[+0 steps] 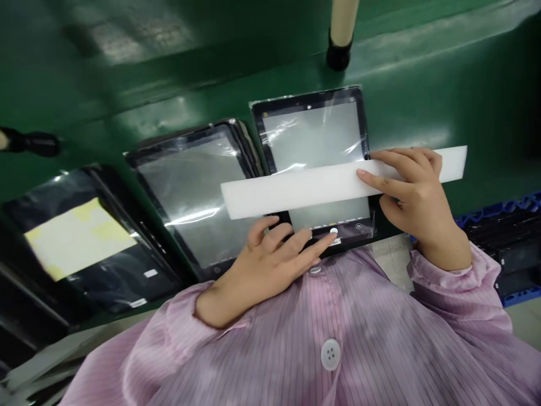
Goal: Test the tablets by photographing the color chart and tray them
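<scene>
A tablet (315, 138) in clear film lies face up in front of me, its screen lit pale grey with a row of small icons and a round white button at the bottom. Across its lower half runs a long white foam strip (291, 189), which hides part of the screen. My right hand (416, 194) grips this strip toward its right end, fingers on top and thumb underneath. Over the tablet's bottom edge, my left hand (273, 254) has its fingers spread and holds nothing. Its index fingertip is at the white button.
Left of the lit tablet is a stack of film-covered tablets (194, 180) with a dark screen on top. Further left, another stack (110, 276) carries a yellow-and-white sheet (80, 237). Blue crates (522, 296) with dark items stand at lower right. Pale posts with black ends (339, 53) rise from the green table (422, 107).
</scene>
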### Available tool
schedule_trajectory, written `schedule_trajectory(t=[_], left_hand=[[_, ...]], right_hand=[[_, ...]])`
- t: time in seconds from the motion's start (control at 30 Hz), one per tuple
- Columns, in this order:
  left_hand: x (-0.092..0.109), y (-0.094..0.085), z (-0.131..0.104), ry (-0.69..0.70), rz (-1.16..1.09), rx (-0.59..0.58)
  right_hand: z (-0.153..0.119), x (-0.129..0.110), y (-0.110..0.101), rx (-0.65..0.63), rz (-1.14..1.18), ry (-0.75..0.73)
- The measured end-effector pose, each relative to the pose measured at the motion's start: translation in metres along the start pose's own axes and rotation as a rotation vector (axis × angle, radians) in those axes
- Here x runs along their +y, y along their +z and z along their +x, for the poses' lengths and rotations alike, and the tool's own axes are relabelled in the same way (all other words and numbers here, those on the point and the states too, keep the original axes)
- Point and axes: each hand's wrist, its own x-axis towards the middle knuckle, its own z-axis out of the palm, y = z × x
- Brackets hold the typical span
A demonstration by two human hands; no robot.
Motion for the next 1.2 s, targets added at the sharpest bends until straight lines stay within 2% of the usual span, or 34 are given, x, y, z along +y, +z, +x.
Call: schedule_trajectory(t=[0.13, 0.3, 0.47, 0.57, 0.67, 0.8, 0.9, 1.03, 1.2], left_hand=[[-0.002, -0.008, -0.007, 0.003, -0.047, 0.055], [-0.004, -0.015, -0.029, -0.118, -0.068, 0.063], [0.0, -0.012, -0.044, -0.209, -0.034, 0.086], [0.005, -0.008, -0.038, -0.193, -0.032, 0.03], [0.011, -0.002, -0.021, -0.134, -0.026, -0.009], [0.015, 0.009, 0.002, -0.086, 0.001, 0.016], [0.014, 0.012, 0.005, -0.055, 0.002, 0.06], [0.009, 0.005, -0.009, -0.093, -0.025, 0.157], [0.002, -0.006, -0.046, -0.228, -0.027, 0.198]], right_hand=[[-0.002, 0.002, 0.003, 0.038, 0.045, -0.023], [-0.002, 0.001, 0.002, 0.073, 0.065, -0.05], [-0.001, 0.0, -0.002, 0.101, 0.043, -0.083], [-0.001, 0.001, -0.004, 0.098, 0.034, -0.108], [0.0, 0.004, -0.005, 0.096, 0.028, -0.121], [0.0, 0.006, -0.004, 0.084, 0.022, -0.11], [0.0, 0.008, -0.005, 0.078, 0.017, -0.114], [0.0, 0.01, -0.004, 0.084, 0.01, -0.123], [0.001, 0.014, -0.003, 0.101, 0.028, -0.104]])
